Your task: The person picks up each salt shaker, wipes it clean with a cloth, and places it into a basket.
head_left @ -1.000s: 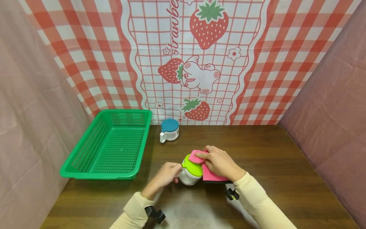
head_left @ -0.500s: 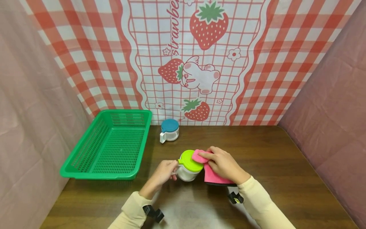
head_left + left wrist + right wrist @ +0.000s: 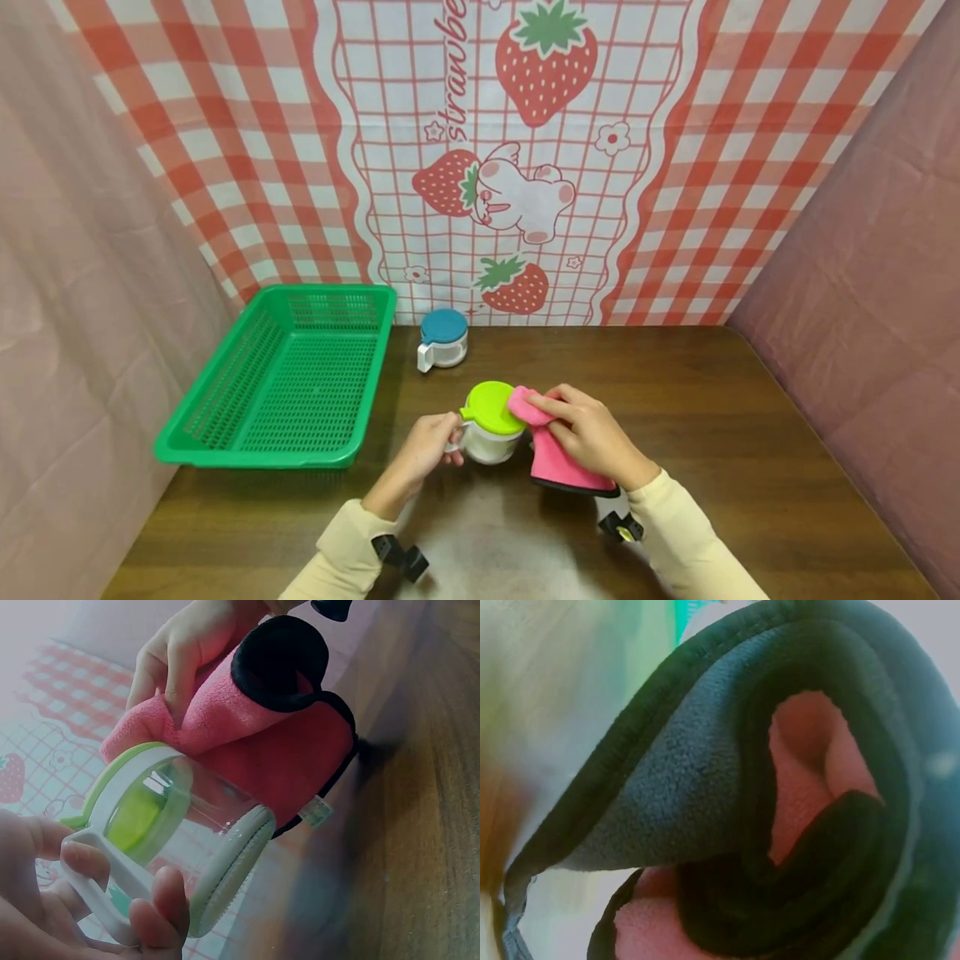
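My left hand (image 3: 429, 450) grips the white handle of a clear seasoning jar (image 3: 489, 446) with a lime-green lid (image 3: 491, 406). In the left wrist view, the fingers curl through and around the handle (image 3: 112, 900), and the jar is tilted above the table. My right hand (image 3: 592, 429) holds a pink cloth (image 3: 562, 462) with black edging, bunched under the fingers and pressed against the lid's right edge. Folds of the cloth (image 3: 667, 780), grey on one face, fill the right wrist view and hide that hand.
A second jar (image 3: 444, 342) with a blue lid and white handle stands at the back of the wooden table (image 3: 675, 383). To the left sits a green plastic basket (image 3: 307, 392). A checked strawberry curtain (image 3: 517, 200) hangs along the table's back edge.
The jar has been raised and moved slightly left and away from me, along with my left hand. The cloth has slid to the lid's right edge, uncovering more of its top.
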`<state>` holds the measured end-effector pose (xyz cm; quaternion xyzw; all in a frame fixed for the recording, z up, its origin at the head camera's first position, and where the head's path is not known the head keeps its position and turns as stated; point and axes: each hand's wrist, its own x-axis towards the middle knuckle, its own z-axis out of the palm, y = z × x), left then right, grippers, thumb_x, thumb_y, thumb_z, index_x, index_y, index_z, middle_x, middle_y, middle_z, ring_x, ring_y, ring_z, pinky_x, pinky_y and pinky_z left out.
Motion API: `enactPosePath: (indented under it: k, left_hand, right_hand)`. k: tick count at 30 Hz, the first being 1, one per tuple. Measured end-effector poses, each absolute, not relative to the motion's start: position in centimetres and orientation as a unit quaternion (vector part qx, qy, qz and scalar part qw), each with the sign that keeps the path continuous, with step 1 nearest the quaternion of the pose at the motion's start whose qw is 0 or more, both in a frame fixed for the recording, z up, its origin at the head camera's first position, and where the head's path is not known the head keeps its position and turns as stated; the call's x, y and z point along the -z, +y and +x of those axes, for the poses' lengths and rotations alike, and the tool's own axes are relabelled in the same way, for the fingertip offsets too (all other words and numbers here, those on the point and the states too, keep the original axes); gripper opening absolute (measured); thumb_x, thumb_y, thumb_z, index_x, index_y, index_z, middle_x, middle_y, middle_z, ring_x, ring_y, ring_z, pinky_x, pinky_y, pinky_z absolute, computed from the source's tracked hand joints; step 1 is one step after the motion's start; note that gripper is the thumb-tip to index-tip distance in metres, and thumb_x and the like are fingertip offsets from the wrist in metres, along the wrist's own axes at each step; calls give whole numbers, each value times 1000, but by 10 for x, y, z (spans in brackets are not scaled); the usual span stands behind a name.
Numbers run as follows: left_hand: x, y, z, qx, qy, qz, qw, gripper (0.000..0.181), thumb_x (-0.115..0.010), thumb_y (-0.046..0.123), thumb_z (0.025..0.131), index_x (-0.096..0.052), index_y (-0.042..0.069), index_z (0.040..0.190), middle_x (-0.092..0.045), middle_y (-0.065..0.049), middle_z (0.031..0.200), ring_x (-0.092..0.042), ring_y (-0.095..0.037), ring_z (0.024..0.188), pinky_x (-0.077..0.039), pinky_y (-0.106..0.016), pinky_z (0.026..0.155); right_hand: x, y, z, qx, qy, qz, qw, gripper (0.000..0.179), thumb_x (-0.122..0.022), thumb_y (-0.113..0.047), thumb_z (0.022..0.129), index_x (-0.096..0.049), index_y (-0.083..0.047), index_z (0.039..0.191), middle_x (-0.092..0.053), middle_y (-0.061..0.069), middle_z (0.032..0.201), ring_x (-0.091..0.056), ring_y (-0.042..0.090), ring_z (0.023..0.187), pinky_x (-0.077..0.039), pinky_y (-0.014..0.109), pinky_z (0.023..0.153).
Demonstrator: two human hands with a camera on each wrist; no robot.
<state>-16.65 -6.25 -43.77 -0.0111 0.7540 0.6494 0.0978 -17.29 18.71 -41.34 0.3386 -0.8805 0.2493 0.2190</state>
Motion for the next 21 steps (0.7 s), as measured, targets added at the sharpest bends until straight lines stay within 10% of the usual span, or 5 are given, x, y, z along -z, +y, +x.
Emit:
enactPosePath:
  k: [21]
  left_hand:
    - [435,-62,-164,-684,724,-14,93,29,-42,16,91,-43,11,62,-51,-1,57,-55,-10,49,-40,-22,51]
  right_hand:
    - [412,201,-165,-279,-869,348,215,47,-69,7,77,-70,-13,119,-64,0,96,-57,9,79,-47,23,67]
